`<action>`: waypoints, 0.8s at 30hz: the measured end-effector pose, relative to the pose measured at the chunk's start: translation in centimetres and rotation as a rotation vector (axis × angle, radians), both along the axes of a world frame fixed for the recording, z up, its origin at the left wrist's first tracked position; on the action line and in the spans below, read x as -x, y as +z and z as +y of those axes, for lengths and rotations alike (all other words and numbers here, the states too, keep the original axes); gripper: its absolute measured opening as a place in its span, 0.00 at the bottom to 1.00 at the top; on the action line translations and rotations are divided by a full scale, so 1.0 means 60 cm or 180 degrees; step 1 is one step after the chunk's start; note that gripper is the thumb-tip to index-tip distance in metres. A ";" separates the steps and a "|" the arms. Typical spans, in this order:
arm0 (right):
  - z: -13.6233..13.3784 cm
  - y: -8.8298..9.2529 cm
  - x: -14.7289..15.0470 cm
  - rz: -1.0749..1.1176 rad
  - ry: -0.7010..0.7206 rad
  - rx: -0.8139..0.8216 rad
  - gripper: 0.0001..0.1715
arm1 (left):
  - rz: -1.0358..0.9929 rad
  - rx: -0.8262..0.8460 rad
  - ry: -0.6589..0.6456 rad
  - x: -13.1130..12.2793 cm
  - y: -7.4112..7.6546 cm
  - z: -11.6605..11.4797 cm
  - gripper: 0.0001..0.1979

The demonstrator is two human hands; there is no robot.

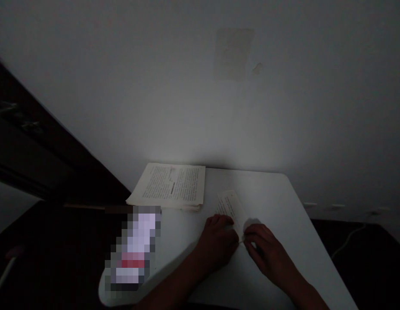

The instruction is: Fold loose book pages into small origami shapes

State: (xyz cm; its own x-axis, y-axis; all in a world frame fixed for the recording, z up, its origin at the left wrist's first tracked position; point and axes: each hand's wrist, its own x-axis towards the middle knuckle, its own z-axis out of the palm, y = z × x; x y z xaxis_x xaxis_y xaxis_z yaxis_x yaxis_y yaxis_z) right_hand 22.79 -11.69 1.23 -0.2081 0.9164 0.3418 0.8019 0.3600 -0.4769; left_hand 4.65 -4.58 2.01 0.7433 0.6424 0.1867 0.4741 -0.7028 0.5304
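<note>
Left grip curled over the paper, its hold impossible to tell; right grip narrow, pinching the near end. Paper on desk: probably light, limp, tearable; best held by edges.

No word, brand or number could be read for certain. Rows of small dark print ran over the top sheet of the stack of pages at eleven o'clock on the worktop, with a short, heavier line near its middle, all too fine to make out. More lines of print stood on the narrow paper at twelve o'clock, partly covered by the left hand and equally illegible. At nine o'clock, pixel blocks masked an object, hiding any lettering.
</note>
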 end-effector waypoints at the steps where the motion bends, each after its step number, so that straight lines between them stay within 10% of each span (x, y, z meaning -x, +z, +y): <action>1: 0.000 0.000 0.001 0.0022 -0.0011 0.0024 0.06 | -0.0014 0.0052 0.0016 -0.001 0.002 0.000 0.02; 24: -0.006 0.001 0.004 0.0303 -0.0301 0.0200 0.04 | 0.0108 0.0110 0.0489 -0.028 0.003 -0.012 0.06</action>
State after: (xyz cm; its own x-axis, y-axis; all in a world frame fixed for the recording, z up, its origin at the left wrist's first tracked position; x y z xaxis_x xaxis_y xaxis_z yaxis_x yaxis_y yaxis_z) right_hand 22.55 -12.05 1.31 -0.0894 0.9507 0.2971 0.7808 0.2521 -0.5717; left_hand 6.31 -5.31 2.19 0.6413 0.7546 0.1390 0.5927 -0.6023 0.5348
